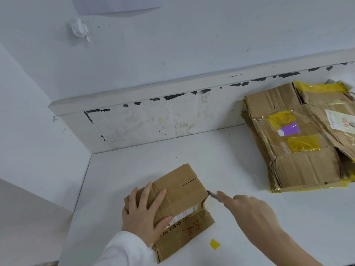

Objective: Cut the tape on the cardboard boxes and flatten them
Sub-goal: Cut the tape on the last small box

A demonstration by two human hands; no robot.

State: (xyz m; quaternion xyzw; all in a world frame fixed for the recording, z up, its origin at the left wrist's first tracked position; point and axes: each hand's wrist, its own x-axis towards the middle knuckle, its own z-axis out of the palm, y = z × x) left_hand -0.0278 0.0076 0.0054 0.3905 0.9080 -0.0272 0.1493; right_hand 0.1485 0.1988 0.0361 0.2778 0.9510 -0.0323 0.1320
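My left hand (143, 214) lies flat with fingers spread on the small brown cardboard box (172, 200), which sits on the white bench (240, 160) at about 6 o'clock. My right hand (251, 214) grips a thin grey cutter (214, 195), its tip touching the box's edge at 3 o'clock. A yellow tape scrap (214, 244) lies nearby. At 2 o'clock rests a stack of flattened brown cardboard (299, 139).
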